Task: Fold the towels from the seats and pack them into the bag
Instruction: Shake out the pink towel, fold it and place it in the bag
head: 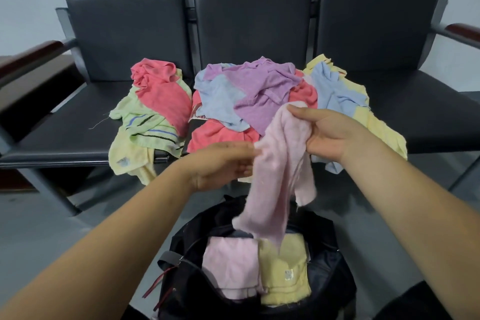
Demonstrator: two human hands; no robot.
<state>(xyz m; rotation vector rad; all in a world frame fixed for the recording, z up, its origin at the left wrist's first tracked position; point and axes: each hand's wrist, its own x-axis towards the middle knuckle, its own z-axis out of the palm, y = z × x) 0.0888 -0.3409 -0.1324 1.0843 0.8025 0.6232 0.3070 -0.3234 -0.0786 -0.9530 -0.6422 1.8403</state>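
A pale pink towel [278,171] hangs in the middle of the frame, unfolded and limp, held up by both hands above the open bag. The right hand [330,132], centre right, has its thumb and curled fingers clamped around the towel's bunched upper end. The left hand [223,163], just left of centre, pinches a side edge of the same towel between thumb and fingertips. The cloth's lower end trails down toward the bag and is blurred, so I cannot tell whether it touches what lies inside. Directly below, at the bottom centre, stands the black bag [330,275] with its mouth wide open. Inside it lie a folded pink towel [228,267] on the left and a folded yellow towel [283,267] on the right, side by side and touching. Behind the hands, across the middle of the frame, a row of dark padded seats [65,132] carries the unfolded towels in loose heaps. The central heap has a purple towel [262,88] on top, overlapping a light blue towel [220,96] to its left, with a coral towel [215,132] under them at the front edge. Left of centre, a red towel [163,91] lies over a green striped towel [150,122], and a pale yellow towel [127,156] droops over the seat's front edge. To the right, behind the right hand, a second blue towel [332,91] rests on a large yellow towel [376,122]. A dark wooden armrest [28,57] shows at the far left.
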